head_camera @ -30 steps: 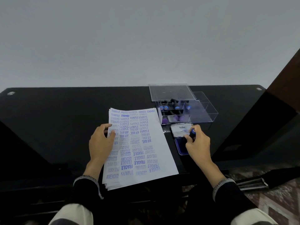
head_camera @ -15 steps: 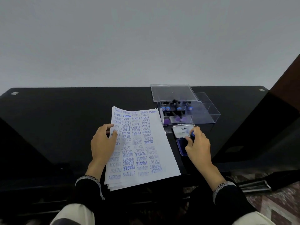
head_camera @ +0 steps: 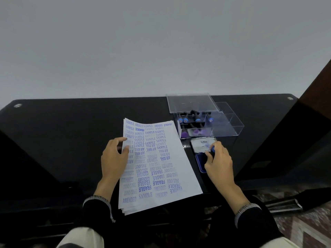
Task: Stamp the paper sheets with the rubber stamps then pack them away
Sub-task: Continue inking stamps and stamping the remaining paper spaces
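One black glass table [head_camera: 71,133] carries everything, set against a plain pale wall. Stack of paper sheets [head_camera: 166,176] lies at the near edge, skewed, top sheet crowded with blue imprints: SAMPLE, AIR MAIL, FRAGILE, AMENDED. Judged light, limp and quick to slide on the glossy top, so it wants a flat hand near an edge while the stamp comes down. Clear plastic organiser box [head_camera: 222,127] sits beyond the sheets to the right, its lid [head_camera: 191,102] propped at the back; several rubber stamps [head_camera: 193,119] with black stems and blue caps lie inside, right-hand compartments look bare. Ink pad [head_camera: 199,161] lies open just in front of the box, white-labelled lid [head_camera: 201,144] folded back, blue pad surface partly under the hand. Left hand [head_camera: 113,160] rests on the left margin of the stack, fingers loosely bent, fingertips on the top sheet, pinning rather than gripping. Right hand [head_camera: 219,161] has fingers curled round a blue-capped stamp [head_camera: 213,149], held over the pad; whether the face touches the ink cannot be told. Stamp judged small, rigid, light; best taken by the stem near the cap, kept upright, wet face off the skin. Packing not yet begun.
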Motion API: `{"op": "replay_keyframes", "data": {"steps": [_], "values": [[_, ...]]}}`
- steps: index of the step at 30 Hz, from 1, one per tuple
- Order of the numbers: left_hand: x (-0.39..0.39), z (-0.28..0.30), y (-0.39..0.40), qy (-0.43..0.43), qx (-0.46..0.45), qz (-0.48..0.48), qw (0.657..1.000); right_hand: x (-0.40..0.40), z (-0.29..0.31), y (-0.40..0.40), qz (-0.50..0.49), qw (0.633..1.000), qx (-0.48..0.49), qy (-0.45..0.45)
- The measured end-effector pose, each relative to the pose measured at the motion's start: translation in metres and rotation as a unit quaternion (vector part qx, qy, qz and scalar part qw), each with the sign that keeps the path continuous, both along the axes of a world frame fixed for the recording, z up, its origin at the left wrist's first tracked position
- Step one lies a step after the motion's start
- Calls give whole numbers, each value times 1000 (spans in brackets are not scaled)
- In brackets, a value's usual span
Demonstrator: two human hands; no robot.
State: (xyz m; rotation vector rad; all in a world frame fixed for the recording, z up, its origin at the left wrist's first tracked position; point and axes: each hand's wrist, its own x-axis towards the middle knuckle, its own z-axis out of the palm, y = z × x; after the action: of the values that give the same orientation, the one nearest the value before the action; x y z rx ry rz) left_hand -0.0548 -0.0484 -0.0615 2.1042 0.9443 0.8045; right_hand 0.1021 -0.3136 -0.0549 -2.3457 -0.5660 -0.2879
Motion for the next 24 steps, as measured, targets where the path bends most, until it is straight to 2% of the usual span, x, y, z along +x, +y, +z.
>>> {"op": "replay_keyframes", "data": {"steps": [6, 9, 12, 14, 16, 21, 24], "values": [[-3, -1, 2, -24, -19, -19, 999, -3, 6, 3, 8, 1000, -21, -20], [-6, 1, 4, -22, -33, -25, 999, -11, 17, 17, 18, 999, 34, 3], [-10, 2, 8, -22, -46, -27, 998, -19, 34, 48, 125, 983, 113, 72], [-11, 2, 8, -28, -48, -28, 998, -18, 44, 70, 199, 966, 131, 96], [-11, 2, 6, -37, -45, -34, 998, -10, 50, 90, 237, 960, 111, 94], [-10, -1, 7, -46, -32, -42, 998, 34, 53, 132, 217, 976, 11, 25], [-9, -2, 8, -48, -29, -41, 998, 54, 51, 145, 228, 972, -51, 3]]}}
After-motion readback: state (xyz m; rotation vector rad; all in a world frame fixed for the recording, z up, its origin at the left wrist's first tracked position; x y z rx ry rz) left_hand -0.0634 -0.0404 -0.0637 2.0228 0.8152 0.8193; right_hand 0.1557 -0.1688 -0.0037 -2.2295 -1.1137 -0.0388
